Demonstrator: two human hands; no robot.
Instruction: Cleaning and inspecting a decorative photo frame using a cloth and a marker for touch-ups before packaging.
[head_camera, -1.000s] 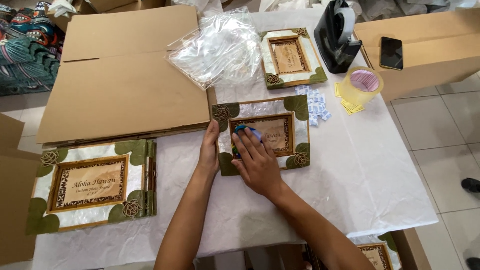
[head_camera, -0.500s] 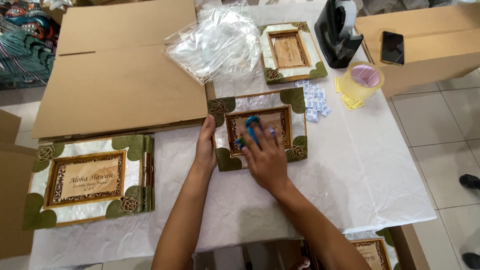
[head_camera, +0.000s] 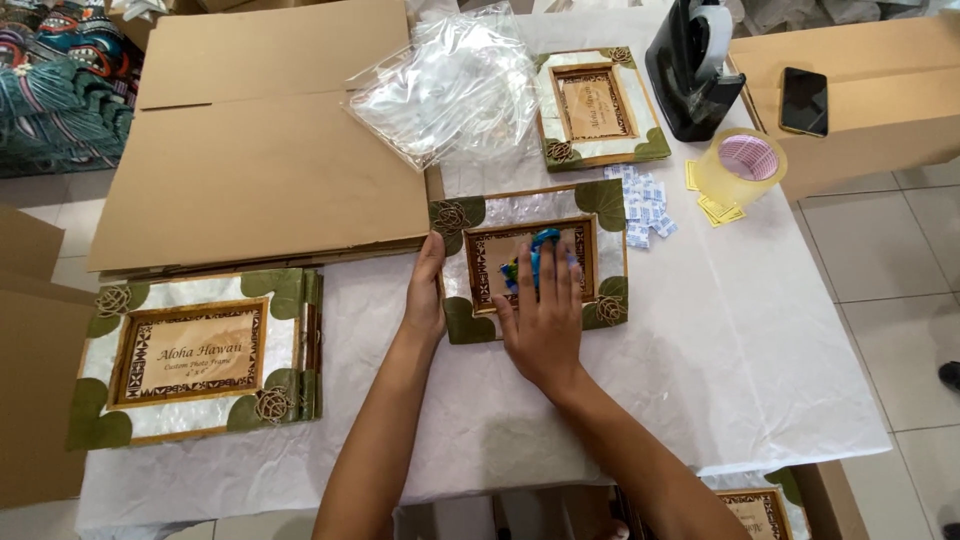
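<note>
Right hand (head_camera: 545, 325) pressing blue cloth (head_camera: 535, 262), photo frame (head_camera: 535, 262)

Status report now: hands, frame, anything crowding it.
Left hand steadies photo frame edge. Right hand presses blue cloth on its glass. Small white packets beside the frame, apart.

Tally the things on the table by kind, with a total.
Decorated picture frames: 3, one under the hands, one at the far edge, and a stack at left counted as one
Clear plastic bags pile: 1
Tape dispenser: 1
Tape roll: 1
Blue cloth: 1
Small white packets cluster: 1
Total: 8
</note>
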